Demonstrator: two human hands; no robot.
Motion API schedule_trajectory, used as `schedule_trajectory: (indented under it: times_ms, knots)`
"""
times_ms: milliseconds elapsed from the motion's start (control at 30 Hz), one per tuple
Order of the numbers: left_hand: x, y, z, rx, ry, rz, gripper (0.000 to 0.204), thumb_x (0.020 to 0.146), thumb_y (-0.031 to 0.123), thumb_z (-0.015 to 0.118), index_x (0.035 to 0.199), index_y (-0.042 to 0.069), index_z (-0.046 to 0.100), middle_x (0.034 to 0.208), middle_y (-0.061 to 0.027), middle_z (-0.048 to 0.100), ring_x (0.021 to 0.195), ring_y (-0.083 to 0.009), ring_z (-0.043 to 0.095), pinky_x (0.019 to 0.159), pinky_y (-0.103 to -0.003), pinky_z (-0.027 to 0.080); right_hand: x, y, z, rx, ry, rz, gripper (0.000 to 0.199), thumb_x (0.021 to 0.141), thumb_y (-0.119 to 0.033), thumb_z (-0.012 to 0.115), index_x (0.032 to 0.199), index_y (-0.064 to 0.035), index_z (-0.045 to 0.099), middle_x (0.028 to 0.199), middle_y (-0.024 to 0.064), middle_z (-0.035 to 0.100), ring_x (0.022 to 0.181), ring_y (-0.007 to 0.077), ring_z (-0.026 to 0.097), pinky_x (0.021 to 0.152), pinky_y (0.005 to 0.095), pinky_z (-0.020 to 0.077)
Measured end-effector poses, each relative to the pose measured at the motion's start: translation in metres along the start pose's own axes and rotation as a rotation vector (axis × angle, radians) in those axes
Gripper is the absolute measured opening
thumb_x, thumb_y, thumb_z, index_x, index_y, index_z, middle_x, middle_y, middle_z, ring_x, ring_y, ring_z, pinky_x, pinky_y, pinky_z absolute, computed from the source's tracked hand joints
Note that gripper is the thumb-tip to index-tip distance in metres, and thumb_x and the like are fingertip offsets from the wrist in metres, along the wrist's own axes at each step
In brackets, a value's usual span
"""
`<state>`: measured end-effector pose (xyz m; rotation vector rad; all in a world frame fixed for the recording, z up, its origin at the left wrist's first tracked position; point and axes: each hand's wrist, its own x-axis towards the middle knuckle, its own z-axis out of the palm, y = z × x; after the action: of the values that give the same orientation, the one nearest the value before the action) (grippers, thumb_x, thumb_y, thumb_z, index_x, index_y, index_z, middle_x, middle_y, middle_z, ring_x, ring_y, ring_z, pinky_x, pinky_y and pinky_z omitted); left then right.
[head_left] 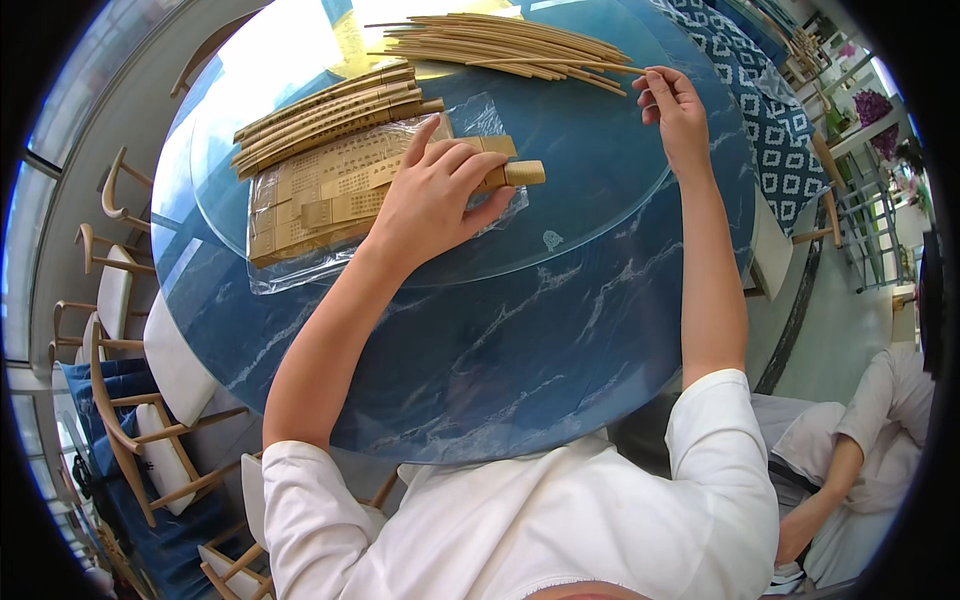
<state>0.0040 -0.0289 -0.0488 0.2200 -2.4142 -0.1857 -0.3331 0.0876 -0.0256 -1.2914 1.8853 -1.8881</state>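
My left hand (pixel 430 190) curls around a short tan tube (pixel 525 173), fingers on one side and thumb on the other, index finger raised. Its far side is hidden under my palm. Below that hand lie flat brown printed packages (pixel 290 215) in clear plastic wrap. Several marked bamboo sticks (pixel 330 118) rest in a row across the upper part of the packages. At the upper right, my right hand (pixel 675 110) pinches the tip of a thin bamboo stick (pixel 628 68), which reaches into a loose pile of similar sticks (pixel 500 45).
Everything lies on a round glass turntable (pixel 590 215) over a blue marbled table (pixel 480 370). A yellow item (pixel 355 45) is behind the sticks. Wooden chairs (pixel 125 400) stand at left, a patterned blue cloth (pixel 765 120) at right. Another person (pixel 850 450) sits at lower right.
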Motion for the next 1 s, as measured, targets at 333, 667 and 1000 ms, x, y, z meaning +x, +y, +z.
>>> schedule_trajectory:
  times_ms: [333,667,1000]
  knots:
    - [0.017,-0.010,-0.054,-0.552,-0.417,-0.740,0.051,0.112,0.049,0.051,0.112,0.003,0.076,0.097,-0.0059,0.075,0.095,-0.0159,0.067,0.090,-0.032,0.051,-0.024,0.007,-0.071,0.628,0.198,0.054,0.022,0.111,-0.023,0.059,0.103,-0.0035,0.067,0.082,0.0079,0.070,0.074,0.0177,0.064,0.064,0.0314,0.0497]
    - [0.013,-0.009,-0.051,-0.683,-0.387,-0.771,0.050,0.111,0.046,0.055,0.137,0.007,0.071,0.102,-0.0073,0.075,0.106,-0.0170,0.071,0.099,-0.033,0.052,-0.032,0.006,-0.048,0.624,0.060,0.013,0.022,0.111,-0.022,0.059,0.109,-0.0026,0.069,0.087,0.0078,0.071,0.077,0.0170,0.065,0.067,0.0300,0.0512]
    - [0.015,-0.006,-0.051,-0.502,-0.357,-0.686,0.046,0.110,0.046,0.058,0.139,0.012,0.072,0.106,-0.0042,0.071,0.096,-0.0137,0.066,0.080,-0.029,0.050,-0.029,0.014,-0.051,0.617,0.113,0.062,0.023,0.111,-0.020,0.059,0.111,-0.0007,0.071,0.089,0.0089,0.072,0.082,0.0176,0.066,0.065,0.0278,0.0494]
